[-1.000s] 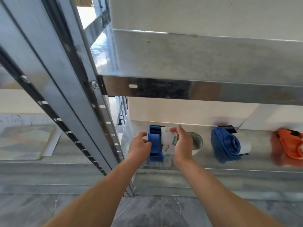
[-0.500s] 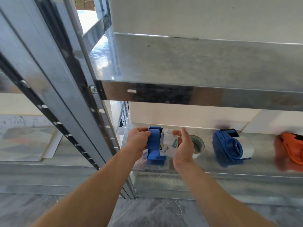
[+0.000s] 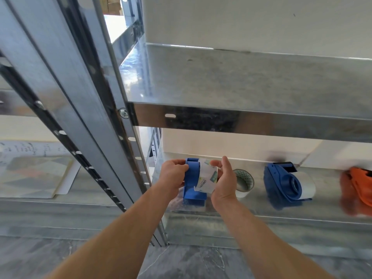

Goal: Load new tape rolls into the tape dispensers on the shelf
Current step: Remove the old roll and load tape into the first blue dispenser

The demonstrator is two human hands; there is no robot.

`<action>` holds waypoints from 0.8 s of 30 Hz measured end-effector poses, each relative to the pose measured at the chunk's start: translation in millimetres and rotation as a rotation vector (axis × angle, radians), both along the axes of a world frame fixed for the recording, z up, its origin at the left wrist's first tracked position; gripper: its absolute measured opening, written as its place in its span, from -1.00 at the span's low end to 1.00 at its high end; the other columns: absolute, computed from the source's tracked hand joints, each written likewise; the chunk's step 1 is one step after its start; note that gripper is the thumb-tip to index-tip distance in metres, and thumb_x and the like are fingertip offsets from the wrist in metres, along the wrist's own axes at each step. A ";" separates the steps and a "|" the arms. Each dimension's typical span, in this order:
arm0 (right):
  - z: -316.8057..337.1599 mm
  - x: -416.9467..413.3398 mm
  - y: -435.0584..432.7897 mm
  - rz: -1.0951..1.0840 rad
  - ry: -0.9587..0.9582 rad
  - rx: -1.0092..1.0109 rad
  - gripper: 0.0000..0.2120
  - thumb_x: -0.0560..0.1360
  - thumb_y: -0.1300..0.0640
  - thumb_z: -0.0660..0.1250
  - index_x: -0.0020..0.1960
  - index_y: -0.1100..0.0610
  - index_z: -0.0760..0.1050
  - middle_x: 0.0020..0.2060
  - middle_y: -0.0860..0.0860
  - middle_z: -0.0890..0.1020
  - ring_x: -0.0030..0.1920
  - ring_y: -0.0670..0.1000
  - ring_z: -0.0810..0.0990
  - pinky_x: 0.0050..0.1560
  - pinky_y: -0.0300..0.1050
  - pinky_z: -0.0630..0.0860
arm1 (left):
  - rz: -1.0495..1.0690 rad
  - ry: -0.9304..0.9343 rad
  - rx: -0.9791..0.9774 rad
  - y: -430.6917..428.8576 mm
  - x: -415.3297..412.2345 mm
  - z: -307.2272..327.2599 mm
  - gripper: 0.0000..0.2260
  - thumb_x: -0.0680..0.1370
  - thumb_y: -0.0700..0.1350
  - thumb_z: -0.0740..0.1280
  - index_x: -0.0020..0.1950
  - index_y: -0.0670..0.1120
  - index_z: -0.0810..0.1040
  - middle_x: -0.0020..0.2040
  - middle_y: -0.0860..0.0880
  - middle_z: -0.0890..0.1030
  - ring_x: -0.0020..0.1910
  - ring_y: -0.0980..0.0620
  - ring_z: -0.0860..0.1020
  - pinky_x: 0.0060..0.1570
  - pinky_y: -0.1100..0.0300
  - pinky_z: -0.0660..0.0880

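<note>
At the lower shelf (image 3: 261, 211), a tape roll (image 3: 207, 179), likely light, stiff and slick, is gripped round its rim by the right hand (image 3: 225, 182) against a blue dispenser (image 3: 192, 186) clasped by the left hand (image 3: 174, 176).

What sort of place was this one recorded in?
Likely a storeroom or packing area: galvanised metal shelving with slotted uprights, and along the lower shelf a held blue dispenser, a second blue dispenser, an orange dispenser and a spare tape roll.

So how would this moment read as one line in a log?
step: loading | left hand: grips leftmost blue dispenser | right hand: holds tape roll against it
</note>
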State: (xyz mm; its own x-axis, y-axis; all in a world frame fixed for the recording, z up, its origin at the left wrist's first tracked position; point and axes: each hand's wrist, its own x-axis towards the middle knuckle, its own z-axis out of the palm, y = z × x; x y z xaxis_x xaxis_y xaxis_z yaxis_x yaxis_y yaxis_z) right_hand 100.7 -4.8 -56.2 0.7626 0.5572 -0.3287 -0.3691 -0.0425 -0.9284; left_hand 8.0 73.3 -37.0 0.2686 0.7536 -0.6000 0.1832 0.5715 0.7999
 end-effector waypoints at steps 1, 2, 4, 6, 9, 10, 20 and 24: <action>-0.5 -0.8 0.9 0.001 -0.009 -0.001 -0.61 0.35 -0.38 0.18 -0.36 -0.12 0.57 -0.18 0.12 0.64 -0.09 0.23 0.58 -0.05 0.09 0.47 | 0.001 -0.001 -0.001 -0.1 0.2 0.0 -0.81 0.61 -0.27 0.24 0.20 -0.15 0.53 0.12 -0.18 0.57 0.12 -0.21 0.57 0.08 -0.19 0.58; -1.2 -1.3 1.8 -0.001 -0.017 -0.002 -0.59 0.31 -0.41 0.18 -0.36 -0.12 0.57 -0.17 0.13 0.64 -0.07 0.26 0.59 -0.04 0.10 0.48 | 0.001 -0.002 -0.002 -0.3 0.3 0.1 -0.81 0.62 -0.27 0.24 0.20 -0.15 0.53 0.12 -0.18 0.57 0.11 -0.20 0.57 0.08 -0.19 0.58; -3.5 -2.2 3.2 -0.008 -0.026 -0.008 -0.56 0.27 -0.45 0.17 -0.35 -0.12 0.57 -0.12 0.18 0.66 0.01 0.36 0.60 -0.03 0.11 0.49 | 0.002 -0.006 -0.003 -0.4 0.4 0.3 -0.82 0.62 -0.26 0.23 0.19 -0.14 0.54 0.11 -0.18 0.58 0.11 -0.20 0.57 0.08 -0.20 0.58; -5.6 -3.1 4.8 -0.016 -0.031 -0.010 -0.55 0.27 -0.46 0.17 -0.34 -0.11 0.57 -0.07 0.23 0.67 0.08 0.40 0.59 -0.02 0.12 0.49 | 0.002 -0.010 -0.004 -0.6 -0.3 0.1 -0.81 0.62 -0.27 0.22 0.20 -0.15 0.53 0.10 -0.18 0.58 0.10 -0.20 0.58 0.08 -0.21 0.58; -5.9 -3.5 6.2 -0.014 -0.018 -0.015 -0.53 0.26 -0.46 0.18 -0.34 -0.09 0.57 -0.07 0.25 0.66 0.05 0.40 0.60 -0.02 0.13 0.50 | 0.001 -0.010 0.000 -0.8 -0.9 -0.5 -0.81 0.62 -0.28 0.22 0.19 -0.16 0.53 0.11 -0.20 0.57 0.11 -0.22 0.57 0.06 -0.21 0.59; -4.9 -3.7 6.3 -0.014 -0.015 -0.015 -0.53 0.25 -0.46 0.19 -0.34 -0.09 0.57 -0.09 0.26 0.66 0.00 0.39 0.60 -0.03 0.13 0.50 | 0.001 -0.009 0.001 -0.9 -0.9 0.2 -0.81 0.62 -0.28 0.21 0.19 -0.16 0.52 0.12 -0.21 0.57 0.11 -0.22 0.57 0.06 -0.21 0.59; -6.7 -1.3 6.6 0.029 0.008 0.003 -0.53 0.24 -0.47 0.20 -0.37 -0.09 0.57 -0.18 0.13 0.67 -0.09 0.23 0.62 -0.03 0.12 0.51 | -0.001 -0.022 -0.007 -0.8 -0.9 0.7 -0.84 0.62 -0.29 0.20 0.11 -0.14 0.53 0.09 -0.20 0.58 0.09 -0.21 0.58 0.04 -0.20 0.59; -5.1 -0.9 7.2 0.046 -0.011 0.001 -0.59 0.32 -0.39 0.20 -0.36 -0.09 0.57 -0.20 0.13 0.66 -0.12 0.22 0.61 -0.04 0.10 0.50 | -0.007 -0.023 -0.004 -0.4 -0.3 1.4 -0.83 0.62 -0.28 0.20 0.14 -0.14 0.53 0.09 -0.19 0.58 0.09 -0.20 0.58 0.03 -0.17 0.61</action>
